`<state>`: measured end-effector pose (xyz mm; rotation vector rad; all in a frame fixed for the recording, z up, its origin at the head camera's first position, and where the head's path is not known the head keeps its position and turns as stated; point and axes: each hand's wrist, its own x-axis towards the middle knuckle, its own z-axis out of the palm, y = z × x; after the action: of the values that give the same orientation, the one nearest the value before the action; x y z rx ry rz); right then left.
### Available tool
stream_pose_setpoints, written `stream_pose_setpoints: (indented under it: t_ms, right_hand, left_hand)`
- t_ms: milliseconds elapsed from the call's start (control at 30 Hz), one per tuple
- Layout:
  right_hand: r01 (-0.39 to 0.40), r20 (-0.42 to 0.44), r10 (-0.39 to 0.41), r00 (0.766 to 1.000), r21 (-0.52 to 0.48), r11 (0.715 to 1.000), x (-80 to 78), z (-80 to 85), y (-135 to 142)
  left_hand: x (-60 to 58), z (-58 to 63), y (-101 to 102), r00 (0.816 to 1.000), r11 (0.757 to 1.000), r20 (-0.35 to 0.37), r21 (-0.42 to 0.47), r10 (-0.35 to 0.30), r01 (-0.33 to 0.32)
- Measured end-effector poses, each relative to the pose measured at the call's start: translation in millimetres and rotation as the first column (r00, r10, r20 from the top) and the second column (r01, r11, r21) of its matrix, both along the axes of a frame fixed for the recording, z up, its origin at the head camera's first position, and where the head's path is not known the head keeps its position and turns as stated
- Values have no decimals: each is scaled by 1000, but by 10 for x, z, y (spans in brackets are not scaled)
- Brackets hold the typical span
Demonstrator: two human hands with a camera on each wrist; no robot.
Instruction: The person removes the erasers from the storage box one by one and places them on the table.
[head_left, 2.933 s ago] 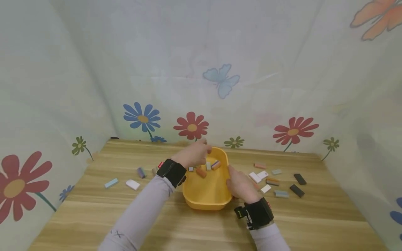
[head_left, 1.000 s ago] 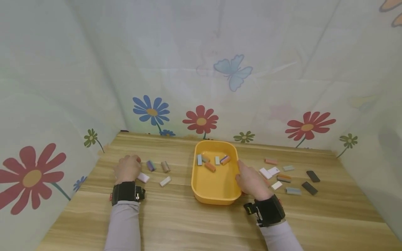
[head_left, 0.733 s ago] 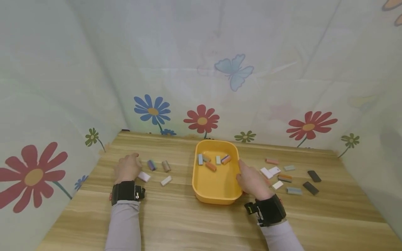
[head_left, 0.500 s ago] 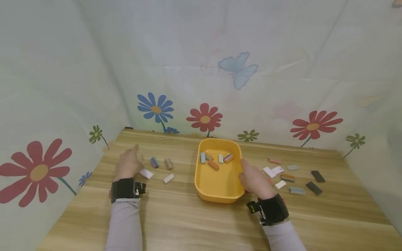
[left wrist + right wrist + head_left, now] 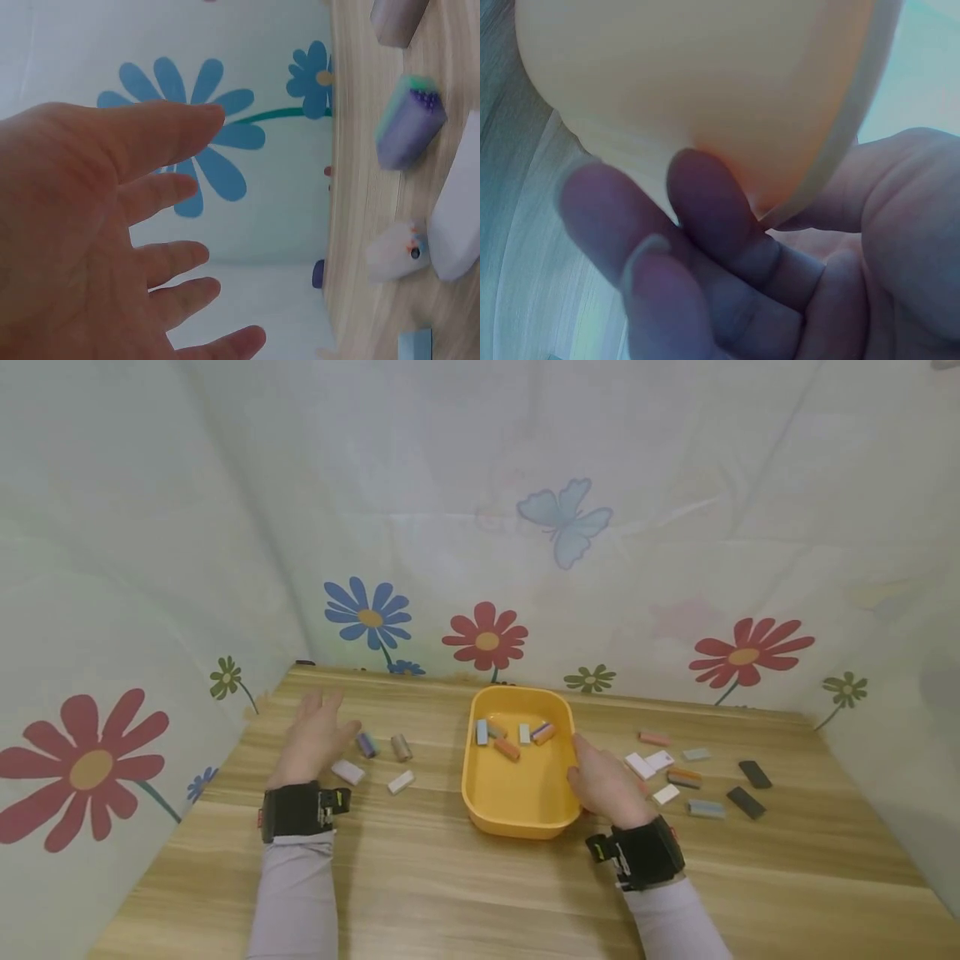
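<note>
In the head view my left hand [image 5: 313, 739] hovers over the left part of the table, fingers spread. The left wrist view shows nothing in its grasp. Near it lie a purple-and-green eraser-like block [image 5: 409, 124], a white block with a small printed figure [image 5: 399, 251], a larger white block [image 5: 348, 771] and a pale blue one [image 5: 415, 345]. My right hand [image 5: 611, 781] grips the right rim of a yellow plastic bin [image 5: 517, 814]; in the right wrist view its fingers [image 5: 705, 202] curl against the bin's outside. Several small coloured blocks [image 5: 507, 749] lie inside the bin.
A brown block [image 5: 401, 747] and a white block [image 5: 401, 782] lie between my left hand and the bin. Right of the bin several blocks are scattered, among them a white one [image 5: 640, 766] and two black ones [image 5: 746, 802]. A flower-printed cloth [image 5: 420, 510] encloses the wooden table.
My left hand went from over the bin to the table's left side. Since half a second ago it has risen slightly and its fingers have spread. My right hand stays on the bin's rim.
</note>
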<state>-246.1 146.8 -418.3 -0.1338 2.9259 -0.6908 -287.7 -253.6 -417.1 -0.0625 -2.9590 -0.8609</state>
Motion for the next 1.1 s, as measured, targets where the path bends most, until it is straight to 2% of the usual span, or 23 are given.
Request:
stream_pose_setpoints:
  t_ms: [100,200,333,500,567,633,700,800,833,900,933,1000,1100]
  right_hand:
    - [9,9,-9,1000,-9,1000,6,12,15]
    - [16,12,-16,1000,-1,1000,0,17,31]
    - [19,-4,-19,1000,7,1000,-4,13,31]
    - [7,-9,-7,1000,-1,1000,2,-9,17]
    - [6,-9,-6,1000,7,1000,1,-18,23]
    - [10,-17,-10,1000,20,1000,0,-20,28]
    - [7,-25,-6,1000,26,1000,-2,-25,35]
    - [2,-32,-1,999,34,999,1,-33,37]
    - [-3,-38,5,999,36,999,3,-38,38]
    - [-10,-49,12,999,44,999,8,-46,39]
    - [-10,-55,13,998,51,999,13,-46,39]
    - [-11,-76,15,997,57,998,18,-46,39]
    - [-10,-94,15,995,52,999,26,-39,36]
  left_hand:
    - [-18,22,144,999,999,-9,-9,-49,48]
    - [-14,66,320,991,993,-66,-24,-116,115]
    - [22,157,578,967,976,-136,-42,-217,213]
    - [64,259,938,937,946,-141,-105,-319,307]
    - [46,288,1136,917,922,-139,-167,-373,350]
    - [18,314,1365,889,881,-122,-246,-441,403]
    - [-16,328,1601,857,824,-76,-328,-510,462]
    - [-64,329,1908,812,734,43,-401,-582,548]
    - [-86,314,1987,800,703,78,-433,-595,564]
    - [-137,292,2118,788,662,144,-465,-599,588]
    - [-165,285,2168,786,647,167,-480,-596,592]
    - [-221,275,2242,794,644,203,-487,-573,590]
    - [-289,290,2297,817,680,247,-459,-520,572]
